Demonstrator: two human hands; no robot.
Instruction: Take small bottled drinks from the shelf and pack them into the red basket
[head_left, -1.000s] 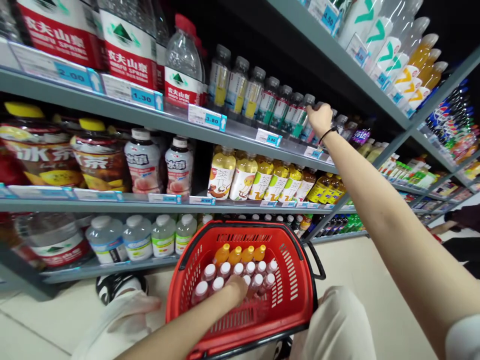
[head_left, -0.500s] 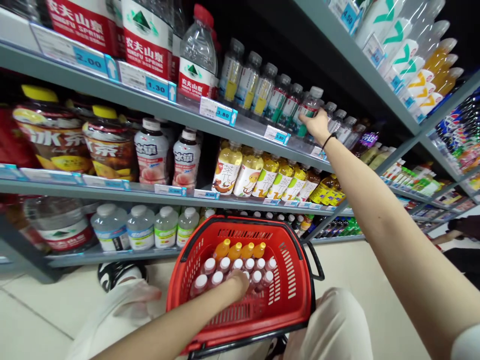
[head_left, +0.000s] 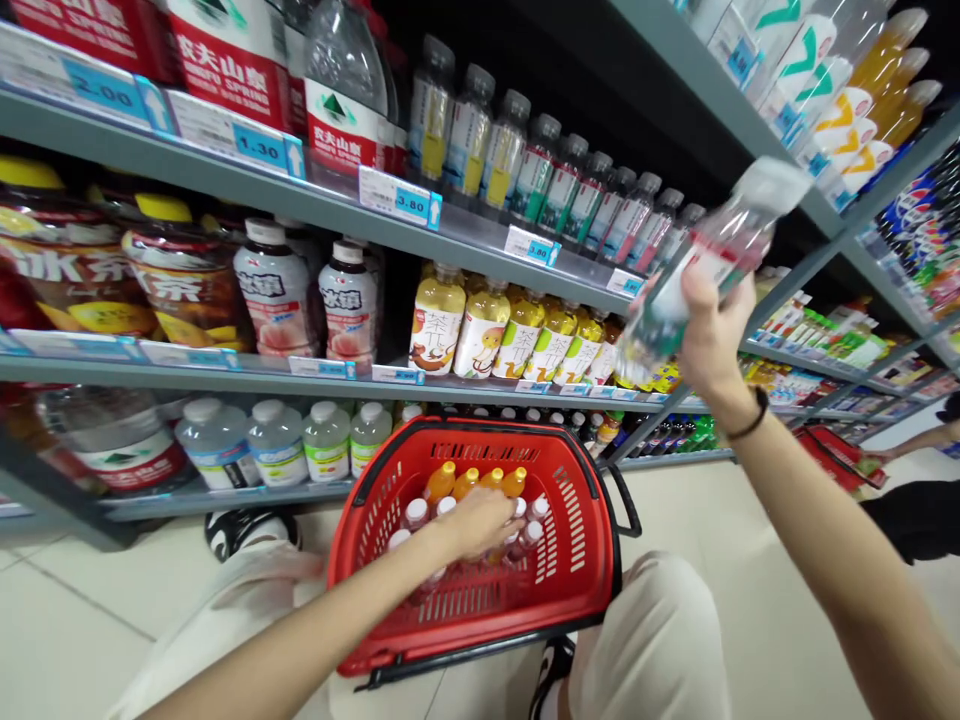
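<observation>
My right hand (head_left: 712,330) is wrapped round a clear plastic drink bottle (head_left: 739,225) with a whitish cap and a red and green label. The bottle is tilted and held in the air in front of the shelves. Down in the red shopping basket (head_left: 592,590), my left hand (head_left: 484,522) reaches among white-capped bottles (head_left: 415,514); its fingertips are at the caps, and whether they grip one is hidden. Several orange drink bottles (head_left: 466,484) stand behind them along the basket's far side.
Shelves hold several rows of bottles: water bottles (head_left: 345,90), slim label bottles (head_left: 506,140), tea bottles (head_left: 435,325) and clear bottles (head_left: 217,445). A grey shelf edge (head_left: 225,175) runs above the basket. At the right, another person's arm (head_left: 919,440) is near a second red basket (head_left: 832,455).
My right hand has taken the bottle off the upper shelf and drawn it nearer. My left hand has shifted slightly up and right within the basket. The view has moved a little.
</observation>
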